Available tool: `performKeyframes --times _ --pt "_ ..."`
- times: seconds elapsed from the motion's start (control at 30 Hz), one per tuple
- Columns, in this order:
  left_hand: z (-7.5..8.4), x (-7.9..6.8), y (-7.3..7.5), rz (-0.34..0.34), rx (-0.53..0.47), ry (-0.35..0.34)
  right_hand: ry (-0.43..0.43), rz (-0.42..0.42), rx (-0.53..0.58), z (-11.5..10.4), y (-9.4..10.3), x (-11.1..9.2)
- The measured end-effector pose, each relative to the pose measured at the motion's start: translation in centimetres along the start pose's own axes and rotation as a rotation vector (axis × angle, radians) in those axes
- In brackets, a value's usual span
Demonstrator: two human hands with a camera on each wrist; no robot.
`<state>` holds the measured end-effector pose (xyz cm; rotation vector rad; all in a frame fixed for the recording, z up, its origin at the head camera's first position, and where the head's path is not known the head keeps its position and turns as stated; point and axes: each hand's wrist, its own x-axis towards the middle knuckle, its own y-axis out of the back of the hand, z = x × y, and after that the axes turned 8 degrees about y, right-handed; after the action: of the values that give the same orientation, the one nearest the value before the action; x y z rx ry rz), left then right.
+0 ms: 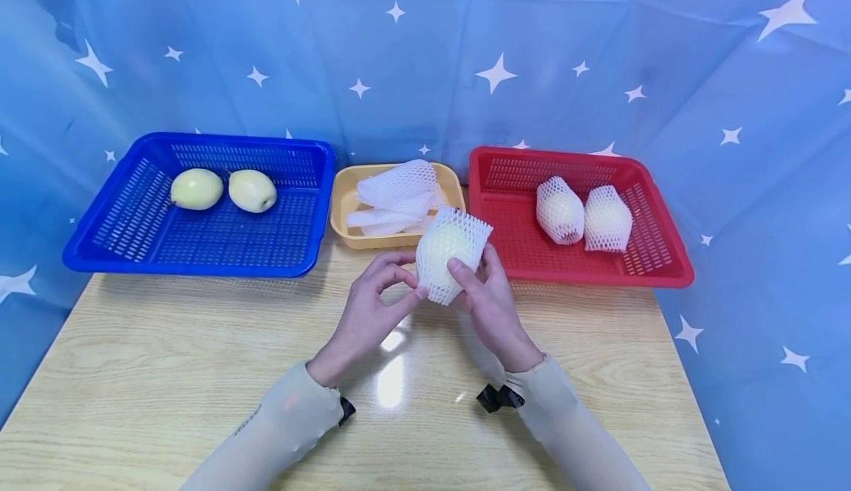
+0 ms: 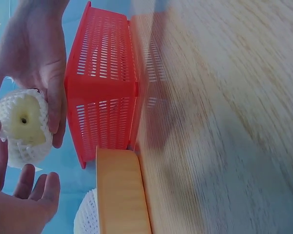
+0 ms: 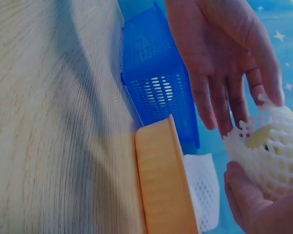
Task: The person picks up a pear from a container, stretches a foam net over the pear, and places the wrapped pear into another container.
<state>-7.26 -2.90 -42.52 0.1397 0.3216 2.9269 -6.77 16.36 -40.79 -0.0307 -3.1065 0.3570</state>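
Above the table's middle, a pale yellow pear [image 2: 29,124] sits inside a white foam net sleeve [image 1: 444,251]. My right hand [image 1: 492,310] grips it from the right, thumb on the near side and fingers behind. At the sleeve's lower left edge, my left hand [image 1: 368,314] pinches the netting between thumb and forefinger, its other fingers spread. The left wrist view shows the pear's end with a small dark hollow through the sleeve's open end. In the right wrist view, the netting [image 3: 278,156] bunches around that end.
A blue basket [image 1: 199,266] at the left holds two bare pears [image 1: 197,189]. Behind my hands, a yellow tray [image 1: 342,207] contains several flat foam sleeves [image 1: 399,184]. The red basket [image 1: 578,275] at the right holds two sleeved pears [image 1: 608,219]. A starry blue cloth [image 1: 425,48] hangs behind.
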Motion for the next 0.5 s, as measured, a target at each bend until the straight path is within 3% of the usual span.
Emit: performKeyframes --times 0.33,0.5 --pt "-0.3 0.5 0.2 -0.068 -0.084 -0.018 0.039 0.014 0.015 -2.4 1.3 0.4" --pt "-0.4 1.3 -0.7 -0.162 0.084 -0.033 0.065 0.014 -0.159 -5.5 3.3 1.2"
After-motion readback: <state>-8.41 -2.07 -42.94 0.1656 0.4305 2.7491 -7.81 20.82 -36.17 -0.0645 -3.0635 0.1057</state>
